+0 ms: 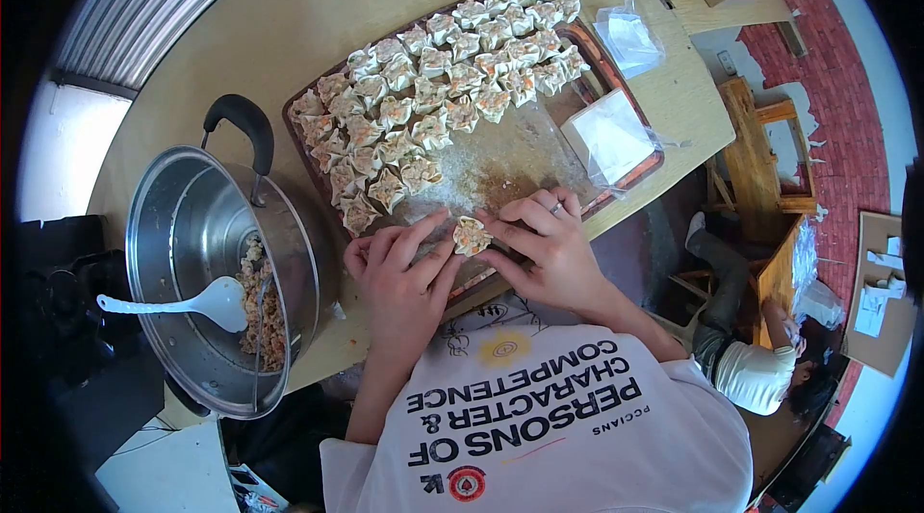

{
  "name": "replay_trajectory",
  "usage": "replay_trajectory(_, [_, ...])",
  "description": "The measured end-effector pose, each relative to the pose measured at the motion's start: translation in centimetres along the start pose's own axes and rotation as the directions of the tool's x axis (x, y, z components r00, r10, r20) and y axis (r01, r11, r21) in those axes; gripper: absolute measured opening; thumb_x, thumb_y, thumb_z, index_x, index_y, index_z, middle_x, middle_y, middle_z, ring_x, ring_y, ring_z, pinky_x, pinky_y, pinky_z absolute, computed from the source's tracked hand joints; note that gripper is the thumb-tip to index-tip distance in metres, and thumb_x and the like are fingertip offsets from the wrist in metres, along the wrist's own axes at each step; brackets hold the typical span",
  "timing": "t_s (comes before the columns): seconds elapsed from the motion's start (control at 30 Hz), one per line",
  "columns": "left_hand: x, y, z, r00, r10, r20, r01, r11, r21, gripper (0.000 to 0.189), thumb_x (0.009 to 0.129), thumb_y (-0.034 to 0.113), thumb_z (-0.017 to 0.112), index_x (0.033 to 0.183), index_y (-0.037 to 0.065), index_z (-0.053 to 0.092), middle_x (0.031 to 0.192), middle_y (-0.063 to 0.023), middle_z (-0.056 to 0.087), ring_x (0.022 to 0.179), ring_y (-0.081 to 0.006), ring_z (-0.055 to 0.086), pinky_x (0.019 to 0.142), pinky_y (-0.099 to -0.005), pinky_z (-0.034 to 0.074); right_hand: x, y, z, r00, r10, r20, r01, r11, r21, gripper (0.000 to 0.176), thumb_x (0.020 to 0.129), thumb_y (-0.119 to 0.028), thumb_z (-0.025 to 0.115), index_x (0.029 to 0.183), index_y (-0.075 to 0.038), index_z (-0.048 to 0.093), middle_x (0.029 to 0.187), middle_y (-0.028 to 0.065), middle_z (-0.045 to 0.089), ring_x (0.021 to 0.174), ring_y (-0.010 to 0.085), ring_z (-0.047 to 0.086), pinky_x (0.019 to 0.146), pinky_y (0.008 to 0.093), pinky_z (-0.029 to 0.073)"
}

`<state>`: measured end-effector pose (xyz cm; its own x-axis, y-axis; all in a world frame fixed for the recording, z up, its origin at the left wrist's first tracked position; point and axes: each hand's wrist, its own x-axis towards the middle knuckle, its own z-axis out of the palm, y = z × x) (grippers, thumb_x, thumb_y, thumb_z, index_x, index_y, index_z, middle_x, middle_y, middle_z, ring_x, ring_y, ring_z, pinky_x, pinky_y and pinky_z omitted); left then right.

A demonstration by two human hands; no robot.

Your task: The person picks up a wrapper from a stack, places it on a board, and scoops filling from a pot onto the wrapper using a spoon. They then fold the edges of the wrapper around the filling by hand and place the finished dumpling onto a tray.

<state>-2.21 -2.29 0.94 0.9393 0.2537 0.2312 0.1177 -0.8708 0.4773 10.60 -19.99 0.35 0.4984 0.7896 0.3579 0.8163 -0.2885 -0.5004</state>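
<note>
A small filled dumpling (471, 236) is between my two hands at the tray's near edge. The fingers of my left hand (404, 272) press on one side of it, and those of my right hand (544, 248), with a ring on one finger, press on the other. Rows of open-topped dumplings (433, 94) cover the far and left parts of the brown-rimmed tray (313, 166). A stack of white wrappers (608, 136) in clear plastic lies on the tray's right side. White powder dusts the tray's surface.
At the left stands a tilted metal pot (183, 215) with filling (265, 320) and a white spoon (219, 304). A plastic packet (628, 39) lies beyond the tray on the table (318, 3). Another person (756, 373) sits at the right beside wooden furniture (751, 147).
</note>
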Motion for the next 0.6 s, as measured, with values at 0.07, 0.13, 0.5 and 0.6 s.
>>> replay_trajectory(0.07, [0.1, 0.1, -0.1, 1.000, -0.012, 0.004, 0.012, 1.000, 0.016, 0.024, 0.085, 0.024, 0.080, 0.106, 0.013, 0.080, 0.129, 0.0081, 0.069, 0.111, -0.0179, 0.059, 0.103, -0.0449, 0.033, 0.2, 0.1, 0.0, 1.000, 0.030, -0.006, -0.030, 0.999, 0.024, 0.039, 0.082, -0.018, 0.081, 0.120, -0.009, 0.075, 0.100, 0.0011, 0.060, 0.092, 0.0208, 0.058, 0.089, 0.0413, 0.039])
replay_trajectory(0.13, [0.3, 0.2, -0.4, 1.000, -0.023, -0.010, 0.023, 1.000, -0.014, 0.024, 0.084, 0.022, 0.081, 0.107, 0.012, 0.080, 0.126, 0.0055, 0.070, 0.109, -0.0192, 0.060, 0.104, -0.0436, 0.033, 0.8, 0.9, 0.2, 0.998, 0.053, -0.043, -0.052, 0.999, 0.016, 0.039, 0.082, -0.016, 0.080, 0.120, -0.009, 0.074, 0.101, 0.0020, 0.061, 0.094, 0.0215, 0.059, 0.089, 0.0415, 0.039])
replay_trajectory(0.5, [-2.1, -1.7, 0.7, 0.952, -0.248, -0.182, 0.190, 0.939, -0.285, 0.034, 0.084, 0.004, 0.078, 0.117, 0.013, 0.078, 0.110, -0.0061, 0.070, 0.101, -0.0238, 0.063, 0.090, -0.0372, 0.048, 1.7, -0.3, 0.5, 0.975, 0.209, -0.081, -0.211, 0.977, -0.022, 0.056, 0.076, -0.026, 0.089, 0.126, -0.011, 0.068, 0.113, 0.0080, 0.064, 0.104, 0.0313, 0.060, 0.096, 0.0444, 0.040])
replay_trajectory(0.6, [-2.2, -2.2, 1.1, 0.954, -0.204, -0.222, 0.145, 0.956, -0.256, 0.032, 0.088, 0.001, 0.075, 0.119, 0.009, 0.077, 0.112, -0.0106, 0.067, 0.091, -0.0184, 0.062, 0.078, -0.0298, 0.053, 2.1, 1.0, 1.1, 0.980, 0.191, -0.061, -0.192, 0.981, -0.020, 0.054, 0.080, -0.032, 0.086, 0.124, -0.008, 0.065, 0.117, 0.0097, 0.063, 0.107, 0.0298, 0.062, 0.095, 0.0493, 0.038])
